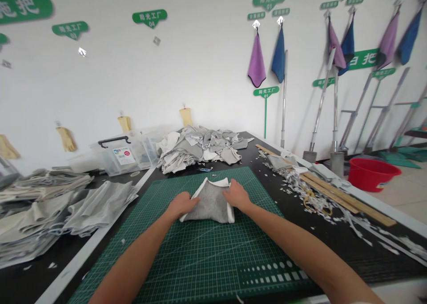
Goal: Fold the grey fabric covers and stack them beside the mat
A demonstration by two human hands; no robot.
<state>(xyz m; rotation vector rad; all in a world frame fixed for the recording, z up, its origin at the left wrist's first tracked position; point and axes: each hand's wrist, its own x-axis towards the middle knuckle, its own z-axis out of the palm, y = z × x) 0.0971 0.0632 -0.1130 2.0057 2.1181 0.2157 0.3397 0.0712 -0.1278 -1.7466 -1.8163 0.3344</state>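
Red plastic basin (373, 174) stands on the floor. Clear plastic box (125, 155) sits beside a heap of grey and white fabric scraps (200, 148) on the table (350, 255); its content is hard to see. Open left hand (182, 205) and right hand (236, 195) press, not grasping, on a soft grey fabric piece (210, 204) with white edges, lying on a green cutting mat (200, 259).

Tabletop: black tabletop (353, 259), reaching past the lower right of the view.
Centre: a green gridded cutting mat (200, 259) lay between the left and right edges.
Far end: heaped grey and white fabric offcuts (196, 148) sat with small blue-handled snips (204, 170) just before them.
Far left corner: a clear plastic storage box (125, 155) stood there, its lid latched by a black handle.
Left edge: stacked grey fabric pieces (40, 215) overlapped.
Right edge: long wooden strips (333, 190) lay among strewn white fabric scraps (290, 184).
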